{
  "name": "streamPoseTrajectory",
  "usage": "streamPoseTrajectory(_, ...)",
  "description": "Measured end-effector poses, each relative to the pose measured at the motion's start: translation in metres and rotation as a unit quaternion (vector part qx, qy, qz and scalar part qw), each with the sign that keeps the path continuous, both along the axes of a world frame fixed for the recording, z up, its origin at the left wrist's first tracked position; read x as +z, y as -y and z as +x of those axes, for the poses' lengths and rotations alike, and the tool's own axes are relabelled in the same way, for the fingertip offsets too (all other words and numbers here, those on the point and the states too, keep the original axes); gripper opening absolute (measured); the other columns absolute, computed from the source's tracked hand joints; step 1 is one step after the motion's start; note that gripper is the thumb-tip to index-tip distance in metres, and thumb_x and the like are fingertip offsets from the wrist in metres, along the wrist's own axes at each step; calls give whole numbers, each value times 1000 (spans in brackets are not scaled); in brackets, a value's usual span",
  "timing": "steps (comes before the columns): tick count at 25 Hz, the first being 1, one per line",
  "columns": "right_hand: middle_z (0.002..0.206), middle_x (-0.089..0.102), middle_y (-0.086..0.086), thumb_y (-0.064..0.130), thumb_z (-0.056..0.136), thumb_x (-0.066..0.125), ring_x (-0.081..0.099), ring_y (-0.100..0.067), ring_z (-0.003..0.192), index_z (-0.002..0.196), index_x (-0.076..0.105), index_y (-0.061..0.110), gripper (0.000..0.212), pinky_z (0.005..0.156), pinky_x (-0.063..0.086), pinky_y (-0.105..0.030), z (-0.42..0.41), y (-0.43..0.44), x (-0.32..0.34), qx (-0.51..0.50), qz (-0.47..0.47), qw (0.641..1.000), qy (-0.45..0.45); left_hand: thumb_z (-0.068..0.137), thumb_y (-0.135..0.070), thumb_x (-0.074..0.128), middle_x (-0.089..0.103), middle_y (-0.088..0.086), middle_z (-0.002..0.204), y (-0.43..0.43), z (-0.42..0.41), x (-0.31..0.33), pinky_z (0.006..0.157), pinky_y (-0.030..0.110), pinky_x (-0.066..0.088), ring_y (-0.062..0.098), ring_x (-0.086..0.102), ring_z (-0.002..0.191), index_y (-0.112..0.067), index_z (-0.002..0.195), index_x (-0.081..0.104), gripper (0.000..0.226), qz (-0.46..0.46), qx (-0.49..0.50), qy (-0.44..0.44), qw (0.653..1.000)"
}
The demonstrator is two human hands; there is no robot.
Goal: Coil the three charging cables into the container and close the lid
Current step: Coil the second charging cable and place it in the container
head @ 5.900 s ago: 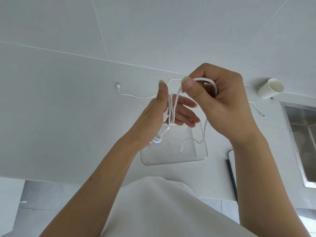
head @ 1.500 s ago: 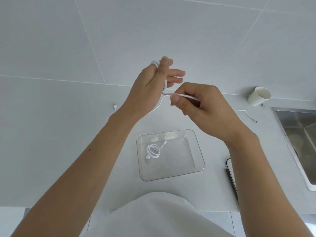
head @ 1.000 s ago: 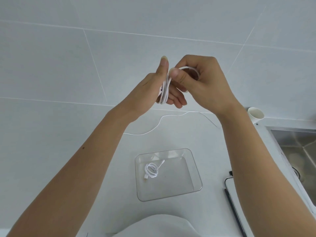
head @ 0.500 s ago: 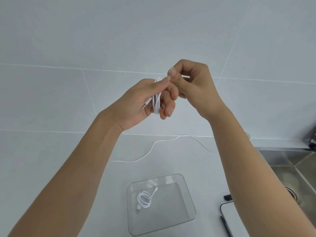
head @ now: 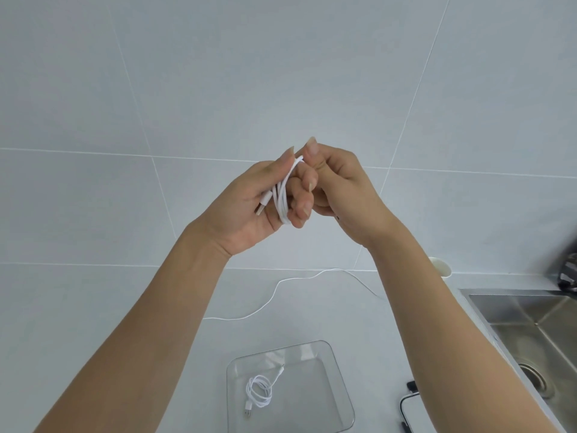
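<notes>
Above the counter [head: 125, 307], both hands are raised in front of the tiled wall [head: 218, 73]. Left hand [head: 249, 204] is curled, palm towards the camera, with a white cable [head: 282, 195] wound in several loops around its fingers [head: 304, 190]; the thumb presses the loops near their top and one plug end lies across the palm. Right hand [head: 340, 192] is closed into a loose fist just right of the left, touching it; its thumb and forefinger pinch the top of the same cable where the loops end. How much of the cable lies inside the right fist cannot be told.

On the counter below, a clear container [head: 338, 379] stands open near the person, centre-right. Inside it, towards its left side, lies a coiled cable [head: 259, 390] with both plugs sticking out. A third cable [head: 274, 292] lies uncoiled on the counter beyond the container, running from left to right and passing behind the right forearm.

At the right edge a steel sink [head: 537, 332] is set in the counter. A white cup [head: 441, 268] shows at the wall, partly hidden by the right forearm. A dark-edged flat object [head: 404, 410] lies right of the container, mostly hidden; what it is cannot be told.
</notes>
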State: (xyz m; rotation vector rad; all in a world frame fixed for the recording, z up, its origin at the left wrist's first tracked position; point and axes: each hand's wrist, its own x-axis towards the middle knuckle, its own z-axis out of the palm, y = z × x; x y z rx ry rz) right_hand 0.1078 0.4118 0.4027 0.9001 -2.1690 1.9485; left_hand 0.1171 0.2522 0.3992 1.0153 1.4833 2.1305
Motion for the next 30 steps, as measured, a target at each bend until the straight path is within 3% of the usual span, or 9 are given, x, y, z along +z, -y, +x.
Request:
streamPoseTrajectory(2,53,40,-17,34,107,37,30,-34,44,63,49,22,47,43,26,-21,1,0,-3,-11,11,1000,-10,102,-35,37,68,-3,57,-2,1,-2,54,15,49,7,61,51,-21,71,72,49,-19,55,3,998)
streamPoseTrajectory(6,45,49,6,26,109,36,52,-18,41,74,47,-3,47,49,42,-33,1,1,-14,20,-8,1000,3,97,-39,46,68,3,54,-14,8,-10,51,19,49,13,62,48,-21,60,70,48,-55,195,-11,979)
streamPoseTrajectory(11,55,42,-17,22,108,43,43,-22,46,74,47,8,37,49,43,-25,0,1,-23,-5,-47,999,17,97,-43,56,70,5,55,-26,12,-27,53,20,50,16,64,50,-18,58,66,48,-77,370,-64,924)
streamPoseTrajectory(14,60,44,-5,24,103,52,36,-11,48,78,50,14,27,46,32,-16,-2,-4,-20,-80,-19,997,-7,98,-43,53,63,-3,54,-23,10,-34,54,18,42,11,53,51,-12,61,55,48,-106,453,-128,876)
streamPoseTrajectory(17,57,46,11,23,102,55,36,-5,48,77,51,17,26,48,32,-16,-1,-8,-15,-98,-15,995,-18,102,-42,43,58,-4,57,-25,10,-34,52,16,37,6,46,50,-9,69,51,47,-133,453,-174,864)
streamPoseTrajectory(21,60,47,9,25,101,57,40,-9,53,79,53,12,26,53,34,-23,1,-8,-9,-153,-15,988,-31,104,-42,35,59,12,70,-30,11,-32,51,28,38,20,47,57,-18,79,43,35,-206,441,-224,844)
streamPoseTrajectory(25,61,48,12,26,103,55,40,-6,52,79,54,15,26,53,33,-20,2,-9,-4,-153,-5,988,-28,104,-39,31,57,27,73,-29,9,-27,52,34,35,30,46,60,-2,87,43,42,-219,454,-258,824)
streamPoseTrajectory(28,69,51,2,24,105,49,38,-10,55,84,58,14,25,51,32,-20,4,-15,-1,-131,26,991,-25,104,-35,29,53,27,69,-28,8,-23,52,38,35,31,43,58,-1,82,40,42,-198,470,-269,817)
streamPoseTrajectory(30,78,59,-5,20,105,49,45,-11,59,89,62,13,22,52,38,-22,6,-19,1,-127,43,991,-27,105,-33,29,52,15,63,-24,5,-22,49,30,35,25,44,55,-3,80,41,41,-192,476,-260,818)
